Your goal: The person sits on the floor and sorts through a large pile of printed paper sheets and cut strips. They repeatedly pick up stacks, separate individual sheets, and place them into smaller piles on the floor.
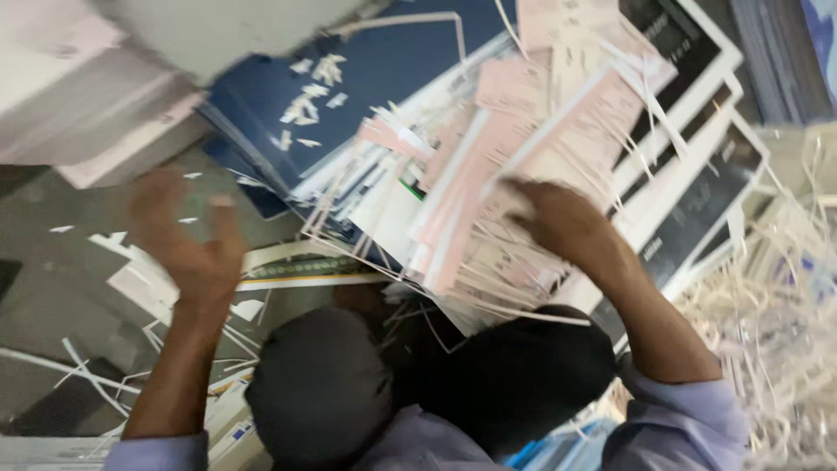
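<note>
My right hand point(558, 222) rests palm down on a loose stack of pink and white printed sheets point(506, 148), fingers pressing the top pages. Blurred by motion, my left hand point(187, 231) is raised over the floor with fingers spread and nothing in it. The stack leans over a dark blue board with white characters point(349, 78). My dark trouser knees point(418, 384) fill the bottom middle.
Black-and-white printed posters point(697, 192) lie under the stack at right. A heap of shredded paper strips point(776, 305) covers the right edge. Paper scraps and strips litter the grey floor point(61, 288) at left. A pale stack of paper point(78, 105) sits top left.
</note>
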Action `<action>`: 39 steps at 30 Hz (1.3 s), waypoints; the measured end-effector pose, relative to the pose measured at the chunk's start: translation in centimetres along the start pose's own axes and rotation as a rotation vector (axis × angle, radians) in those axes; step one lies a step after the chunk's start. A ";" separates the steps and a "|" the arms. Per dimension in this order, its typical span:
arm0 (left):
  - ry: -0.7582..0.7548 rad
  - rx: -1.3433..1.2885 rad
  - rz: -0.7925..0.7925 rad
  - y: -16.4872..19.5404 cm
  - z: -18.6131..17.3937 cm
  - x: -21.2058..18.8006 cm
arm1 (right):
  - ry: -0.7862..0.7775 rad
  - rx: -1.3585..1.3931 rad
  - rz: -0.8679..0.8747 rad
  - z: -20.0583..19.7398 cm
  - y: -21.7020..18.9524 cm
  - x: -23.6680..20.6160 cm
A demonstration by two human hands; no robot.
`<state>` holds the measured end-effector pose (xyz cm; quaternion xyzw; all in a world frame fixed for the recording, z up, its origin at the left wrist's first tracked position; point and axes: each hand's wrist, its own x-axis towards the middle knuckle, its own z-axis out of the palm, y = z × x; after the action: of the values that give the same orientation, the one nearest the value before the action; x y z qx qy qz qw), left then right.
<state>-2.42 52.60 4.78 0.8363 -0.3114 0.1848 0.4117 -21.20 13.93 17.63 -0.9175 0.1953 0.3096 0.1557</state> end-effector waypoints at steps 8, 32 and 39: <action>-1.097 -0.408 0.142 17.1 16.5 7.1 | 0.805 0.052 0.246 11.0 12.4 -2.7; -1.284 -0.993 -0.064 30.7 25.0 5.3 | 1.232 0.807 0.218 16.8 17.7 -11.8; -1.686 -1.003 -0.074 27.7 27.2 3.8 | 1.467 0.943 0.427 12.6 18.9 -22.6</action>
<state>-16.81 16.43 6.69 0.4318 -0.5194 -0.6394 0.3674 -52.72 8.46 19.13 -0.6696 0.5189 -0.4442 0.2915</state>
